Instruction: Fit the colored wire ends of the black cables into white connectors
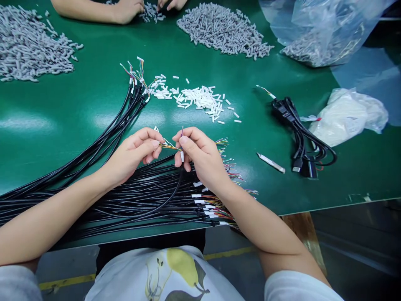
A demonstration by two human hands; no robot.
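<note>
Thin coloured wires (169, 145) fan out from the end of one black cable (179, 184), just above a white sleeve (182, 156). My left hand (140, 147) pinches several of these wires, pulled toward the left. Between thumb and fingers of my right hand (199, 152) is the wire end of the same cable, with a purple wire sticking up. Below both hands lies a wide bundle of black cables (150, 194), their stripped coloured ends pointing right. Beyond my hands is a scatter of small white tubes (200, 98).
Another cable bunch (125, 108) lies at left, wire ends away from me. Grey piles (225, 29) sit farther back, near a co-worker's hands (128, 9). To the right are a cutter knife (271, 163), a coiled USB cable (294, 121) and plastic bags (347, 113). The table's edge runs before me.
</note>
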